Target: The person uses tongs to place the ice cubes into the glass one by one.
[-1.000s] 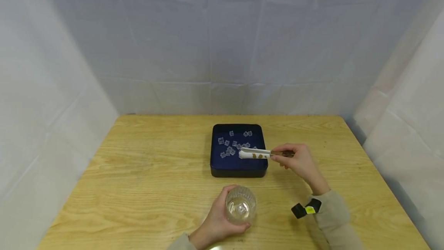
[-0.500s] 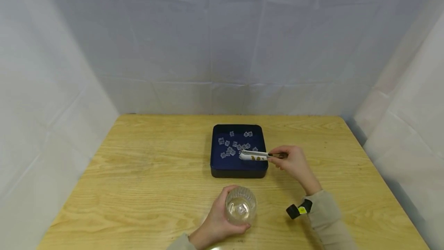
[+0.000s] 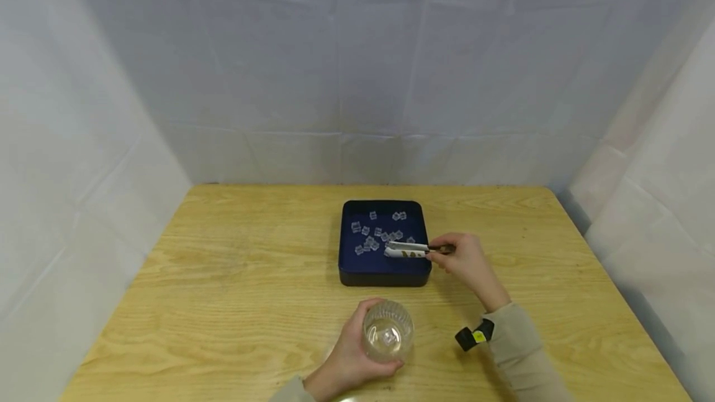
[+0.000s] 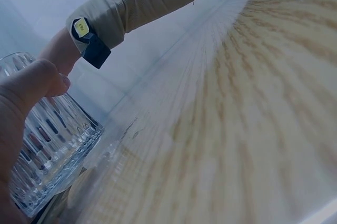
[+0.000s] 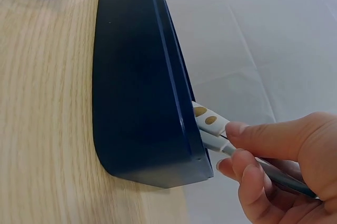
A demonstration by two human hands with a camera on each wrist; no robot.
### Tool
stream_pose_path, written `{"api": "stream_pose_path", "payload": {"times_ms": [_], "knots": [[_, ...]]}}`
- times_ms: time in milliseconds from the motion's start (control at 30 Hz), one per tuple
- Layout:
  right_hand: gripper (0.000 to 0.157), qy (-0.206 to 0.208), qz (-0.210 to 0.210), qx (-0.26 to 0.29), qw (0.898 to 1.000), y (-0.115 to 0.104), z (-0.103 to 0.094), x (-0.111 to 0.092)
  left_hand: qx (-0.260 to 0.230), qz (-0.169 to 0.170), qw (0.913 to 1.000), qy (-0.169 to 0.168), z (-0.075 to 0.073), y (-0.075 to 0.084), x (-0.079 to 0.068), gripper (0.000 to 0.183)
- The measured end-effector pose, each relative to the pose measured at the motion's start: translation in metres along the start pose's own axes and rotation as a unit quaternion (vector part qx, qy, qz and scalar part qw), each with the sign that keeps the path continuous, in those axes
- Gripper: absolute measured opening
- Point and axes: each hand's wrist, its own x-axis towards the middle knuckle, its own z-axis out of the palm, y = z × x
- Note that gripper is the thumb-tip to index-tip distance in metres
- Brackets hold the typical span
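Note:
My left hand (image 3: 350, 355) grips a clear ribbed glass (image 3: 389, 315), fingers on one side and thumb on the other. Inside the glass lies a clear piece like an ice cube. The same glass (image 4: 58, 139) fills the left of the left wrist view. White tongs (image 3: 406, 254) with gold spots are pinched in my right hand (image 3: 468, 265). They reach over the near right wall of a dark blue square box (image 3: 385, 279), their tips low among clear ice cubes (image 3: 371, 242). In the right wrist view the box wall (image 5: 137, 87) hides those tips.
All this is on a light wooden table (image 3: 223, 265). The box stands just beyond the glass. White sheeting (image 3: 357, 79) hangs behind the table and on both sides. A dark wrist camera (image 3: 473, 335) sticks out from my right sleeve.
My right hand has moved left and the tongs have dipped slightly lower into the box, their arms closer together. My left hand and the glass have stayed put.

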Motion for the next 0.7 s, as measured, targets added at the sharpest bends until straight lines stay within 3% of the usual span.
{"api": "stream_pose_path", "payload": {"times_ms": [400, 700], "knots": [[0.018, -0.002, -0.017, -0.022, 1.000, -0.0040, 0.0050, 0.0002, 0.001, 0.000, 1.0000, 0.000, 0.0010, 0.0009, 0.0000, 0.095], [0.015, 0.005, -0.050, -0.028, 0.998, -0.0010, 0.0059, -0.0008, 0.011, 0.019, 0.9998, 0.000, 0.0002, 0.0013, -0.0005, 0.094]]}}
